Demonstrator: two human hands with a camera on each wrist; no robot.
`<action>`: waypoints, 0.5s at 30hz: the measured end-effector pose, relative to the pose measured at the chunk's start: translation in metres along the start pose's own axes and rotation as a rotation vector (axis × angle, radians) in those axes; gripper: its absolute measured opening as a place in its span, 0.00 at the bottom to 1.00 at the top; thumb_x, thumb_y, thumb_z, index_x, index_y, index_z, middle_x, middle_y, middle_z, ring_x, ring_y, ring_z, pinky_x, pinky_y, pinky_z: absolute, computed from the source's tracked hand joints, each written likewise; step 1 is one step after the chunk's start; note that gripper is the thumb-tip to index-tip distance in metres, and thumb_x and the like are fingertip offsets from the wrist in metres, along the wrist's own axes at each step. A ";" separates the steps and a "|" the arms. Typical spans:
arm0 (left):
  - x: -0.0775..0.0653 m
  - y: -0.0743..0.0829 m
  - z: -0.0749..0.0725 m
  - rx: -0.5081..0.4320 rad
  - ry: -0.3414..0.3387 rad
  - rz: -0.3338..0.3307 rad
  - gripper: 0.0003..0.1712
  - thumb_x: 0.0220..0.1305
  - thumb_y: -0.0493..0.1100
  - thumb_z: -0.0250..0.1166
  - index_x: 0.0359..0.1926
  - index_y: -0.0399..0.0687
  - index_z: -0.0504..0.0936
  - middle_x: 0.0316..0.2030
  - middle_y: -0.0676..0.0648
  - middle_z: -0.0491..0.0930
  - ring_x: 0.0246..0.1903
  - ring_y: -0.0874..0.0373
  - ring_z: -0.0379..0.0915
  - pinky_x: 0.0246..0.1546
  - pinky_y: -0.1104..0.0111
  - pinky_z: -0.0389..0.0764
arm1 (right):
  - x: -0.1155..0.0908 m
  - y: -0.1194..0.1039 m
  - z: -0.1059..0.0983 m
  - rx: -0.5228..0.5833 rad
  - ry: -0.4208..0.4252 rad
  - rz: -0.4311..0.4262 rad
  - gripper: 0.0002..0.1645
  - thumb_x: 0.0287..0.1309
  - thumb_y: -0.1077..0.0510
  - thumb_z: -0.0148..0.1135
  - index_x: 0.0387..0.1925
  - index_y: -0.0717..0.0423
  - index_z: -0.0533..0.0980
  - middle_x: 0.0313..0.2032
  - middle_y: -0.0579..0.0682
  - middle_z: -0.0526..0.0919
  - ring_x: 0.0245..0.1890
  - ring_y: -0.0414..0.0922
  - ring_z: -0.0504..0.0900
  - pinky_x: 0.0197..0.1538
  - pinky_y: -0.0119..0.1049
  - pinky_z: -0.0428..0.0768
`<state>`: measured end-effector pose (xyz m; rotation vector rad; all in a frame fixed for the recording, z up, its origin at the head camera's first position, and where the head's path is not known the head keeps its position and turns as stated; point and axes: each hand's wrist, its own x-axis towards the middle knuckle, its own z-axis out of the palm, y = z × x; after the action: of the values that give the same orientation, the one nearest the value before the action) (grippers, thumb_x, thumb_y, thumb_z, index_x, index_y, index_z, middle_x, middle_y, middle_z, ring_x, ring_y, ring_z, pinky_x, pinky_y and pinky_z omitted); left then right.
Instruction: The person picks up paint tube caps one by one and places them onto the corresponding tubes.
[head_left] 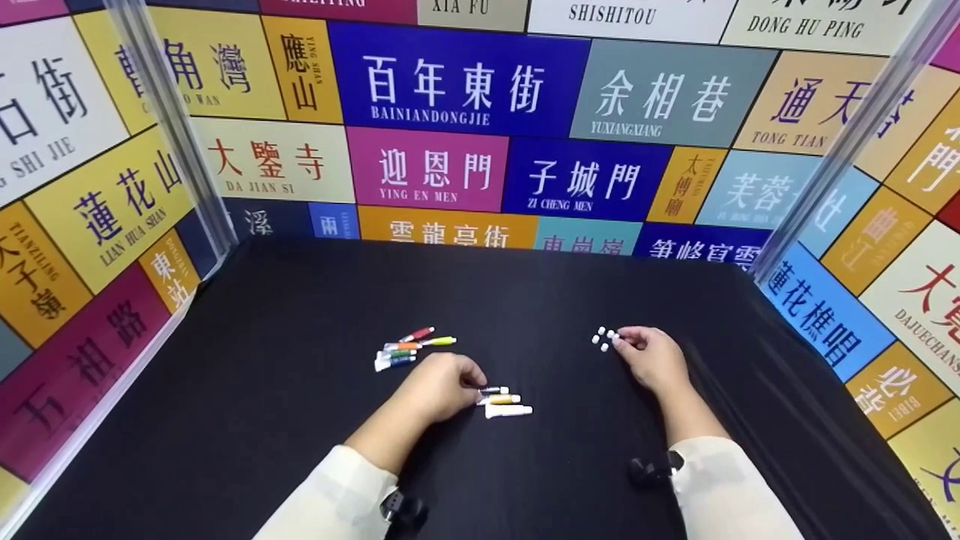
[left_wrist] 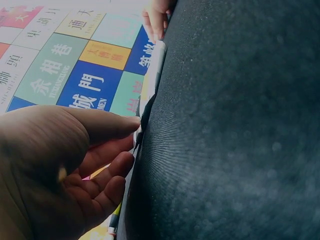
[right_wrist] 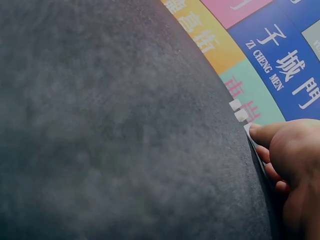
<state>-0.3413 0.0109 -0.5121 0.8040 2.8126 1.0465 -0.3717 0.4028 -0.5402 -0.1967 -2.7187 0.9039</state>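
My left hand (head_left: 442, 386) pinches the left end of a dark paint tube (head_left: 492, 390) between thumb and forefinger, low over the cloth. Just below that tube lie a yellow tube (head_left: 504, 400) and a white tube (head_left: 510, 411), their white ends to the right. In the left wrist view, the thumb (left_wrist: 112, 124) presses on the tube's end. On the right, my right hand (head_left: 654, 360) has thumb and fingertips on a small white cap (right_wrist: 248, 128) at the edge of a loose cluster. Several more white caps (head_left: 595, 340) lie just left of those fingertips.
Beyond the left hand lies a group of tubes: red (head_left: 420, 333), yellow (head_left: 441, 341), orange (head_left: 406, 346), green (head_left: 400, 354) and blue (head_left: 399, 362). Black cloth (head_left: 315, 300) covers the table, slightly wrinkled at right. Sign-printed panels (head_left: 427, 169) stand around the back and sides.
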 end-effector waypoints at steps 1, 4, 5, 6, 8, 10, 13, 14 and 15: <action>0.000 0.000 0.000 0.001 0.002 0.000 0.05 0.58 0.36 0.76 0.37 0.47 0.93 0.35 0.50 0.92 0.35 0.60 0.83 0.47 0.60 0.85 | 0.000 0.000 0.000 -0.006 -0.001 0.003 0.19 0.71 0.50 0.67 0.56 0.57 0.86 0.49 0.58 0.89 0.53 0.56 0.85 0.62 0.50 0.78; -0.001 0.000 0.000 0.003 0.007 0.002 0.06 0.58 0.36 0.76 0.37 0.47 0.93 0.34 0.51 0.92 0.35 0.61 0.82 0.46 0.61 0.84 | 0.001 0.000 -0.001 -0.026 0.001 0.012 0.19 0.72 0.49 0.66 0.56 0.56 0.87 0.48 0.57 0.90 0.53 0.55 0.86 0.62 0.50 0.78; -0.001 0.000 0.000 0.004 0.008 0.006 0.06 0.57 0.36 0.76 0.37 0.47 0.93 0.34 0.51 0.92 0.34 0.61 0.82 0.46 0.61 0.84 | 0.001 -0.001 -0.002 -0.032 0.003 0.014 0.19 0.72 0.48 0.66 0.55 0.55 0.87 0.48 0.57 0.91 0.53 0.55 0.86 0.62 0.51 0.78; -0.001 0.000 0.000 0.003 0.008 0.008 0.06 0.57 0.36 0.76 0.37 0.47 0.93 0.34 0.50 0.92 0.35 0.60 0.83 0.46 0.61 0.85 | 0.002 -0.001 -0.002 -0.034 0.005 0.017 0.19 0.72 0.48 0.66 0.54 0.55 0.87 0.48 0.57 0.91 0.52 0.55 0.87 0.62 0.51 0.79; -0.001 0.001 0.000 0.003 0.007 0.011 0.06 0.58 0.36 0.76 0.37 0.46 0.93 0.35 0.50 0.92 0.35 0.60 0.83 0.46 0.60 0.85 | 0.002 -0.001 -0.002 -0.037 0.008 0.019 0.18 0.72 0.48 0.67 0.53 0.55 0.88 0.48 0.57 0.92 0.52 0.56 0.87 0.61 0.52 0.79; -0.001 0.000 0.000 0.002 0.005 0.011 0.06 0.58 0.36 0.76 0.38 0.46 0.93 0.35 0.50 0.92 0.35 0.60 0.83 0.47 0.60 0.85 | 0.002 -0.001 -0.002 -0.038 0.007 0.019 0.18 0.72 0.47 0.67 0.51 0.55 0.88 0.47 0.57 0.92 0.51 0.56 0.87 0.61 0.52 0.79; -0.002 0.000 0.000 0.006 0.008 0.013 0.06 0.58 0.36 0.76 0.37 0.46 0.93 0.34 0.50 0.92 0.34 0.60 0.82 0.46 0.60 0.85 | 0.002 -0.002 -0.002 -0.035 0.004 0.020 0.17 0.72 0.48 0.67 0.51 0.55 0.88 0.47 0.57 0.92 0.51 0.55 0.87 0.59 0.51 0.79; -0.002 0.000 0.000 0.007 0.008 0.012 0.06 0.58 0.36 0.76 0.37 0.46 0.93 0.34 0.50 0.92 0.34 0.60 0.82 0.46 0.60 0.85 | 0.002 -0.002 -0.002 -0.031 0.006 0.019 0.17 0.71 0.48 0.67 0.51 0.55 0.88 0.46 0.56 0.92 0.50 0.55 0.87 0.59 0.50 0.79; -0.001 0.000 0.000 0.007 0.008 0.009 0.06 0.58 0.36 0.76 0.37 0.46 0.93 0.34 0.50 0.92 0.34 0.60 0.82 0.46 0.60 0.85 | 0.002 -0.002 -0.001 -0.026 0.011 0.019 0.17 0.71 0.48 0.67 0.51 0.55 0.88 0.45 0.56 0.92 0.49 0.54 0.87 0.58 0.48 0.79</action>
<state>-0.3403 0.0097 -0.5123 0.8157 2.8236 1.0433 -0.3732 0.4021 -0.5375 -0.2331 -2.7240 0.8705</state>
